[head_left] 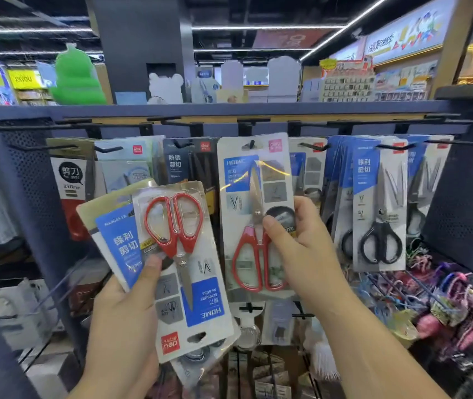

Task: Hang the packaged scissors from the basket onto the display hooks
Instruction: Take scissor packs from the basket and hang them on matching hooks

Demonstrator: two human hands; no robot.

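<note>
Left grip [126,306] is closest to the lens, fingers and thumb wrapped round a fanned stack. On top is a red pack [189,272], upside down with its hang hole pointing at the floor, and a blue-label pack [120,243] is tucked behind it. Right grip [295,243] has thumb and fingers pinched on the side edge of a second red pack [255,214], about level with the scissor pivot. That one is upright against the display with its hole right at a hook [251,144]. The hook tip shows dark through the hole, but tbh I can't tell how far on it's slid. Basket isn't in shot.

So the step looks like seating this pack. imo:

- Push the card straight back along the hook, square to it, so the hole doesn't snag or tear.
- A pinch that low lets the top swing, so go slow or shift the fingers higher.
- Only let go once it hangs by itself.
- Mind the black pack [379,208] on the next hook to the right. It's close enough to get knocked.

Next one in the stack will need flipping hole-up before it goes anywhere.
</note>
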